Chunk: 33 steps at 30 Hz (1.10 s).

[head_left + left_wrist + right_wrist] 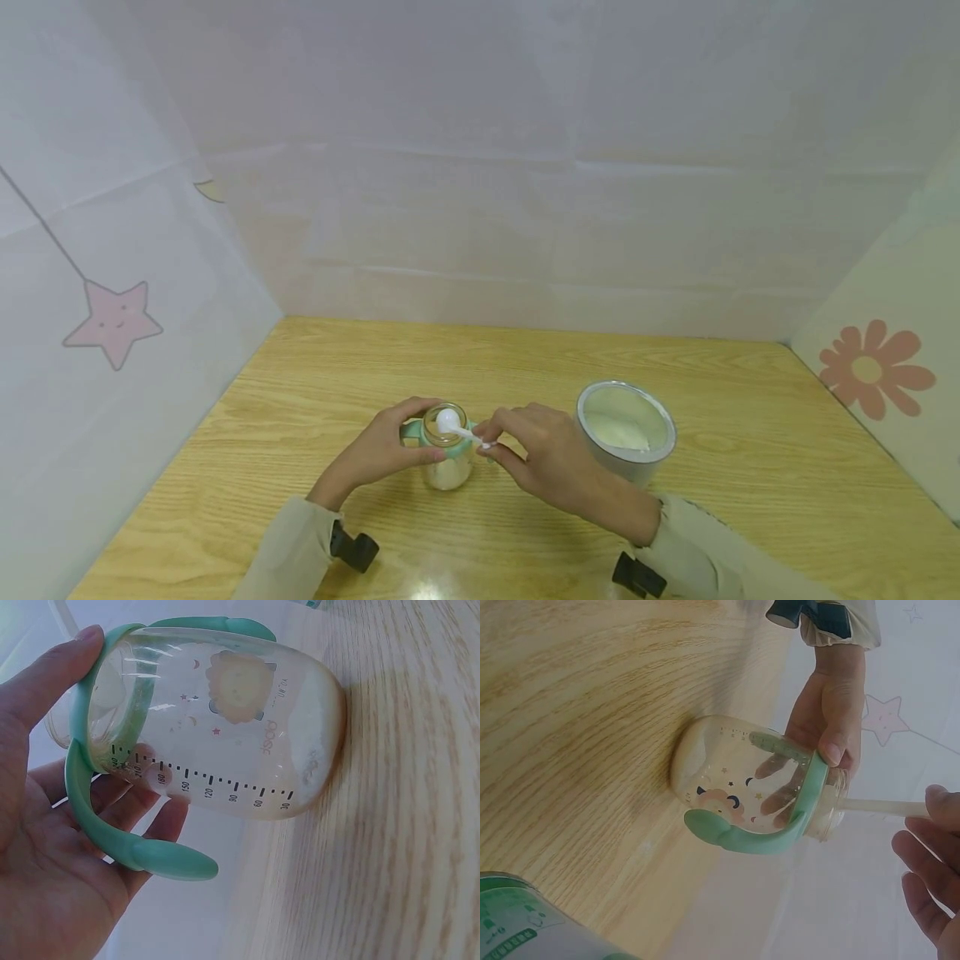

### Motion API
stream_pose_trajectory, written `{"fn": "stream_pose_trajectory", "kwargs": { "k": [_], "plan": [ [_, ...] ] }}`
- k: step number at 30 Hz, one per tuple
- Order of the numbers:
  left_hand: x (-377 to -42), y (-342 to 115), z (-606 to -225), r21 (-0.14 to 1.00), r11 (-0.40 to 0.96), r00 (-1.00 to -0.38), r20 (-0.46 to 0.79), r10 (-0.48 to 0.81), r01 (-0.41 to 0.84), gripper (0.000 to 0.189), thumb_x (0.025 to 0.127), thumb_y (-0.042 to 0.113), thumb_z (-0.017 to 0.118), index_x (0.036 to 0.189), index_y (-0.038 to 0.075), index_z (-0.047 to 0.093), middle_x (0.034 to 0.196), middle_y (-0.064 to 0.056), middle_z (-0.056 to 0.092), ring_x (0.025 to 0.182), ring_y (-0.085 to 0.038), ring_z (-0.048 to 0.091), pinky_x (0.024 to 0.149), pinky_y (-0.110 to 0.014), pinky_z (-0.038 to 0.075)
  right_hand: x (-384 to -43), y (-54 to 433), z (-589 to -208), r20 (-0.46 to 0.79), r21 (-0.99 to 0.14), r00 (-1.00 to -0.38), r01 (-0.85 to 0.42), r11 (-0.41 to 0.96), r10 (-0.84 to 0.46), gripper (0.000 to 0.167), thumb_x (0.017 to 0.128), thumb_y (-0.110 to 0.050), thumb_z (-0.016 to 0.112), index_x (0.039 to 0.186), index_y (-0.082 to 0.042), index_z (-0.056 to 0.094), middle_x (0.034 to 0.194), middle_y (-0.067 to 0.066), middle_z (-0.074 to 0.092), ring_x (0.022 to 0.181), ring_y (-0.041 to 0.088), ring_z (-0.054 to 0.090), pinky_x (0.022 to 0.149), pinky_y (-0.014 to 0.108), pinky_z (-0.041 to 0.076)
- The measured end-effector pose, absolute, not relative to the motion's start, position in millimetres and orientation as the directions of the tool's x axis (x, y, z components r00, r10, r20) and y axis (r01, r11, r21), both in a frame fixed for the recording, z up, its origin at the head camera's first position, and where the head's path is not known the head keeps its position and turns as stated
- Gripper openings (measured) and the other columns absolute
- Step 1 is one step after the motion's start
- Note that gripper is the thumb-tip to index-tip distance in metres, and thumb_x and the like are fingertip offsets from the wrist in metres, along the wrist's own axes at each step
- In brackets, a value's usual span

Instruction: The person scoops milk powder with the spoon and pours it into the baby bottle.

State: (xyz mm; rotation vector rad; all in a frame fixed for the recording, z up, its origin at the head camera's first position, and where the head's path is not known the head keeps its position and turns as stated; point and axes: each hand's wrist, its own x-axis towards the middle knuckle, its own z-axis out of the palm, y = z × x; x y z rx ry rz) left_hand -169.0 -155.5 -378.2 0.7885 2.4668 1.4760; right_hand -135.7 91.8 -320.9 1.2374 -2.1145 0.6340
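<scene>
A clear baby bottle [447, 477] with green side handles stands upright on the table, white powder [315, 742] lying in its bottom. My left hand [378, 447] grips it round the green collar at the neck, thumb on one side and fingers behind. Between thumb and fingers, my right hand [551, 457] pinches the handle of a white measuring scoop [447, 420]. The scoop's bowl is over the bottle's open mouth, partly inside the rim in the head view. Printed measuring marks and a lion face show on the bottle in the left wrist view.
An open can [637, 472] of pale powder [618, 431] stands right of the bottle, close behind the right hand. The wooden table [360, 358] meets pale printed sheets at its back and sides. Dark straps circle both sleeves.
</scene>
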Motion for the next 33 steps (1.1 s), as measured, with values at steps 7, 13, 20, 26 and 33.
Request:
{"fn": "stream_pose_trajectory", "kwargs": {
  "k": [7,13,20,26,33],
  "plan": [
    [-168.7,-155.4,-380.1,0.86,0.36,-0.843,0.136,0.52,0.361,0.06,0.085,0.026,0.073,0.136,0.009,0.048,0.123,-0.012,0.056,0.105,-0.023,0.055,0.085,-0.039,0.051,-136.2,91.0,-321.0,0.707,-0.096,-0.38,-0.887,0.451,-0.596,0.029,0.068,-0.01,0.082,0.085,-0.011,0.059,0.084,-0.004,0.072,0.07,0.01,0.067,0.064,0.021,0.053],
    [-168.8,-155.9,-380.9,0.86,0.368,-0.847,0.128,0.516,0.354,0.06,0.085,0.026,0.073,0.136,0.01,0.048,0.123,-0.011,0.056,0.102,-0.022,0.055,0.083,-0.035,0.051,-136.6,90.4,-320.8,0.701,-0.108,-0.388,-0.887,0.449,-0.599,0.028,0.069,-0.011,0.082,0.087,-0.011,0.061,0.084,-0.004,0.072,0.071,0.01,0.067,0.065,0.022,0.054],
    [-168.7,-155.4,-379.5,0.854,0.38,-0.849,0.126,0.513,0.356,0.059,0.085,0.027,0.073,0.136,0.01,0.049,0.123,-0.011,0.056,0.102,-0.022,0.055,0.083,-0.036,0.051,-137.2,90.1,-320.3,0.702,-0.121,-0.395,-0.886,0.448,-0.593,0.028,0.069,-0.009,0.082,0.086,-0.011,0.06,0.084,-0.004,0.072,0.072,0.01,0.068,0.066,0.024,0.054],
    [-169.4,-155.4,-379.6,0.848,0.386,-0.849,0.131,0.511,0.363,0.06,0.085,0.027,0.073,0.137,0.011,0.048,0.124,-0.01,0.056,0.102,-0.021,0.055,0.082,-0.035,0.05,-137.5,89.3,-320.4,0.7,-0.129,-0.397,-0.888,0.442,-0.594,0.027,0.07,-0.008,0.082,0.085,-0.011,0.06,0.084,-0.003,0.072,0.073,0.011,0.068,0.067,0.025,0.055],
    [-168.2,-155.7,-378.6,0.849,0.376,-0.843,0.137,0.52,0.37,0.059,0.085,0.026,0.073,0.136,0.009,0.049,0.122,-0.01,0.056,0.101,-0.02,0.055,0.082,-0.036,0.05,-138.3,89.2,-319.7,0.701,-0.147,-0.402,-0.89,0.433,-0.589,0.024,0.073,-0.007,0.079,0.086,-0.01,0.06,0.084,-0.002,0.072,0.073,0.011,0.069,0.068,0.024,0.055]
  ]
}}
